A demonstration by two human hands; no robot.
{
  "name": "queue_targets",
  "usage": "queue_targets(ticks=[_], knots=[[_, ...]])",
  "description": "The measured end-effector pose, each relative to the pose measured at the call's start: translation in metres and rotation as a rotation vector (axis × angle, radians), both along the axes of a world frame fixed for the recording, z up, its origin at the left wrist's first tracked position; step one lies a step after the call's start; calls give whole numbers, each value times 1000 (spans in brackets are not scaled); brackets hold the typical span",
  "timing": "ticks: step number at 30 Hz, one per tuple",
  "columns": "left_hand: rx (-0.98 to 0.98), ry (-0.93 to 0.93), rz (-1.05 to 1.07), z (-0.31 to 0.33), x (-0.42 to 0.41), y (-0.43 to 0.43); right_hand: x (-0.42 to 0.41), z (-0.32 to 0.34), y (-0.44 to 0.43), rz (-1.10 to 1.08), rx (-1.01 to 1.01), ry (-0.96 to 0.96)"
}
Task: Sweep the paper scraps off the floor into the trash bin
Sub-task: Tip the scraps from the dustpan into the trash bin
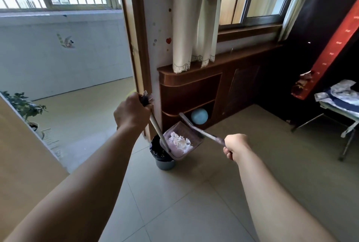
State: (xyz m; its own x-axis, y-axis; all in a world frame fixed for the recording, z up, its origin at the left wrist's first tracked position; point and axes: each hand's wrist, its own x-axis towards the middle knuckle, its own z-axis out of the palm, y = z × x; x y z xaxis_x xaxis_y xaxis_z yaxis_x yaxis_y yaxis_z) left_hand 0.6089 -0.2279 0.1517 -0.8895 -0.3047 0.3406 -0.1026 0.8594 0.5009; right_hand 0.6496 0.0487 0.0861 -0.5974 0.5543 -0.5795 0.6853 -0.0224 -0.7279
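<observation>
Wooden broom stick is what my left hand holds, with my fingers curled tight round its top end. My right hand grips the long handle of the dustpan, fingers wrapped round it. The pink dustpan hangs tilted just over the trash bin, and its low edge looks to touch the bin's rim. White paper scraps sit in a heap inside the pan, just above the bin. The foot of the broom dips down at the bin's mouth, by the pan. I think the sweeping is done, because I see no scraps on the floor near the bin. What is left is to tip the heap into the black bag inside the bin.
</observation>
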Motion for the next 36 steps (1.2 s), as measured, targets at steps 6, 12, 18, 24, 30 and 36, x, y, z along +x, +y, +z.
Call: queue_targets(ticks=[6, 12, 18, 24, 30, 36], knots=[[38, 19, 65, -5, 3, -27, -3, -7, -10, 37, -24, -16], [54, 6, 83, -2, 10, -48, -1, -17, -24, 9, -18, -16], [54, -29, 80, -4, 27, -75, 15, -24, -44, -57, 14, -1], [39, -94, 20, -4, 45, -107, 40, -30, -69, -88, 58, -59], [18, -187, -19, -31, 62, -139, 67, -51, -97, -109, 96, -131], [32, -266, -20, -76, 76, -166, 79, -72, -125, -153, 75, -195]])
